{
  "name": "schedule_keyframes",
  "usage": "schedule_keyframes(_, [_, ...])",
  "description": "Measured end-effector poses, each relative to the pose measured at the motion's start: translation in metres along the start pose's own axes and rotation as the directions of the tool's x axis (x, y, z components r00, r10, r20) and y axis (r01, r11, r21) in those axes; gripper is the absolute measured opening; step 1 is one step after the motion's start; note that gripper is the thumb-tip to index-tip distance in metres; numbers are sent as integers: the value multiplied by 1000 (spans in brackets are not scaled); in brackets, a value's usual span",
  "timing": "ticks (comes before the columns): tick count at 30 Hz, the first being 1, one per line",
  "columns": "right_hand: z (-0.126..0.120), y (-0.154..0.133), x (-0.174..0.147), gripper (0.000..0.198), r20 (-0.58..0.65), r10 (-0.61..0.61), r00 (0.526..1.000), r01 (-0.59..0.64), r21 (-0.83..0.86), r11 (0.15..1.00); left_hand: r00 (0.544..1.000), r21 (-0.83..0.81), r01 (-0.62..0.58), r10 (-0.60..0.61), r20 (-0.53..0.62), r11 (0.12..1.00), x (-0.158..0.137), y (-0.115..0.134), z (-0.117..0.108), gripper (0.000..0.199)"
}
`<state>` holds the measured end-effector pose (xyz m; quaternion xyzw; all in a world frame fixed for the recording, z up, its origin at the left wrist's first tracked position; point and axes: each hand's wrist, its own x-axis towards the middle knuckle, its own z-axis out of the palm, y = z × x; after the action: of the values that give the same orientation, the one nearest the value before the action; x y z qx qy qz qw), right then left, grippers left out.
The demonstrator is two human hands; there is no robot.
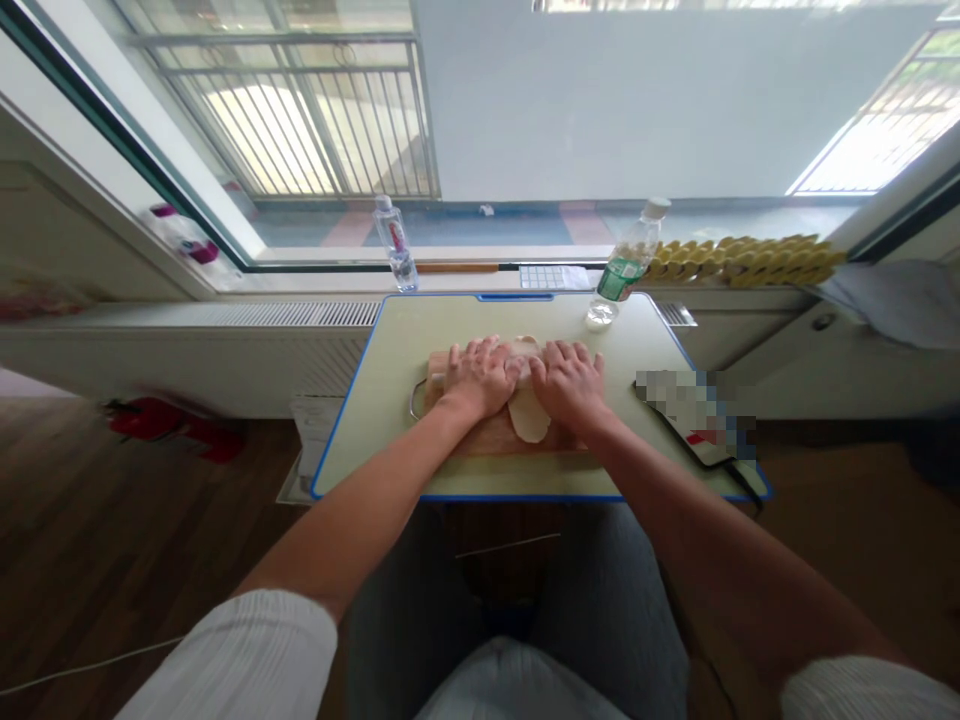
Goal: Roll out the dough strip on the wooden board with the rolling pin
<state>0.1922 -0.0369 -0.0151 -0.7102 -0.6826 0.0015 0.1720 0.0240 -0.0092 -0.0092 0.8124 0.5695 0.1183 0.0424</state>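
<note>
A flattened, elongated piece of dough (530, 418) lies on a wooden cutting board (480, 440), which has a metal handle on its left. Across the dough runs a pale bar, apparently a rolling pin (523, 364), mostly hidden by my hands. My left hand (482, 374) presses on its left part with the fingers stretched forward and apart. On the right part rests my right hand (568, 378), palm down, fingers likewise spread. Both thumbs come close together over the dough. The dough's far end shows just beyond the thumbs.
The board sits on a small blue-edged table (382, 420). A clear bottle with a green label (621, 275) stands at its back right, a flat device with a cable (690, 415) at its right edge. Another bottle (397, 245) is by the window. A red fire extinguisher (172, 425) lies left.
</note>
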Motion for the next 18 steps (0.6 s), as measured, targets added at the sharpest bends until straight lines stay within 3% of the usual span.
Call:
schedule_keyframes(8, [-3,18,-54,49,-52,-152,987,158,148,976,1000,-32,-4,4,-12,999,-49,7,-3,53])
schedule_keyframes(11, [-1,29,-55,43,-83,-148,985,161,181,970,999,-77,-13,9,-40,997,-64,14,-12,53])
schedule_keyframes(15, [0,42,-49,39,-78,-153,985,166,199,966,985,-175,-155,138,-104,972,-93,22,-17,54])
schedule_keyframes(18, [0,48,-44,34,-70,-221,973,231,230,945,972,-210,-233,218,-93,950,-108,23,-13,42])
